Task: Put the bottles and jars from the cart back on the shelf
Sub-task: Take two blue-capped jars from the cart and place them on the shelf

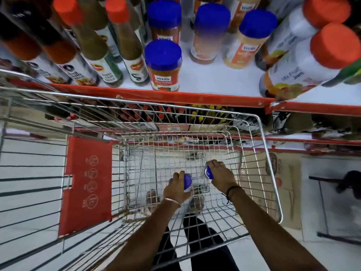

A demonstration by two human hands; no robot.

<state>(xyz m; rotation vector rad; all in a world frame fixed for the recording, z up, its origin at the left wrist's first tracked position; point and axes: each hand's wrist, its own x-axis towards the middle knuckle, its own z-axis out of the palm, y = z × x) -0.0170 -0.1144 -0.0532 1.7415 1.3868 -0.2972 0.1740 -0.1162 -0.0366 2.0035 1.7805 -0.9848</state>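
Head view: both hands deep in cart [269, 173]. Left hand [176, 189] closed over blue-lidded jar [188, 181]; right hand [221, 177] closed on second blue lid [208, 172], jar body hidden. Shelf [214, 81] at 12 o'clock, crowded. Risks: lid-only grip probably slips on lift; jars clip cart wire; knock standing jars [163, 65].

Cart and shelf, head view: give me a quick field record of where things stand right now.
left hand: left hand in cart, grip on blue-lidded jar
right hand: right hand in cart, grip on second blue-lidded jar
cart: wire cart, no other jars visible inside
shelf: white shelf holds blue-lidded jars, red-capped bottles, red-lidded jam jars
free spot: bare patch right of front Veeba jar
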